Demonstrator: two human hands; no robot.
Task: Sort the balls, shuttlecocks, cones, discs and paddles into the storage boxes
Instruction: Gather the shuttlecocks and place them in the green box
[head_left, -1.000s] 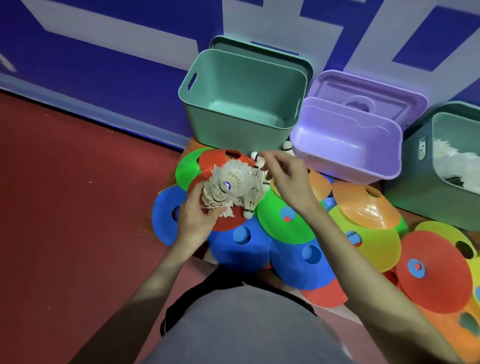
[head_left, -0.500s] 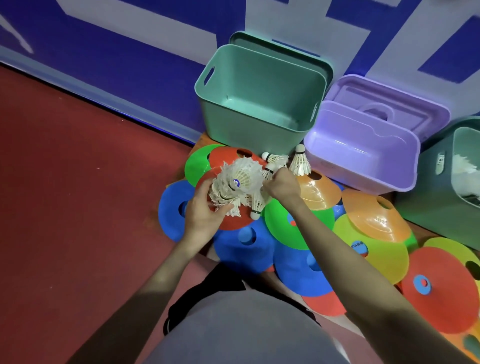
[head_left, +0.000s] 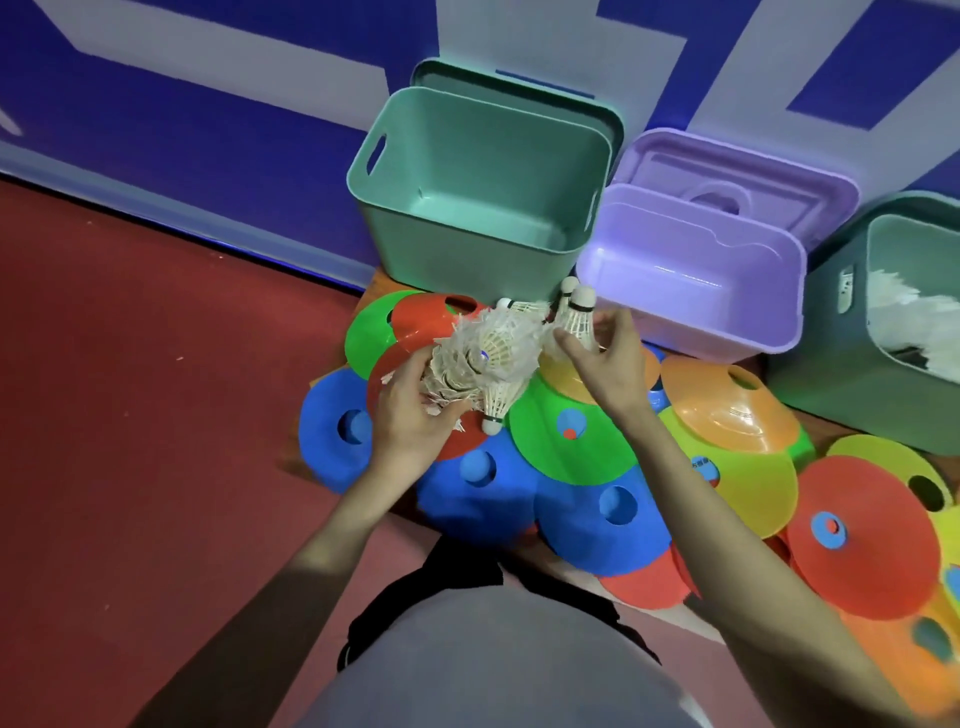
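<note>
A: What did the left hand hold?

B: Its fingers were curled round a bunch of shuttlecocks, feathers splayed, corks pointing several ways. The bunch hung just in front of the empty teal box, above the disc cones.

A: And the right hand?

B: It pinched a single shuttlecock, cork up, just to the right of the bunch, near the purple box.

A: What could have gone wrong from there?

B: In my judgement, the bunch was loosely packed. One cork hung low at its underside. Pressing another shuttlecock in could have pushed that one out onto the cones. Squeezing harder could have crushed the feathers.

A: Where did they belong?

B: Probably in the grey-green box, right of the purple box; white feathers already lay inside. The carry across could have shed some.

A: The surface and the room?

B: A red sports floor. Overlapping blue, green, orange, red and yellow cones covered it in front of the teal box. Behind the teal box stood a blue wall with pale markings.
</note>
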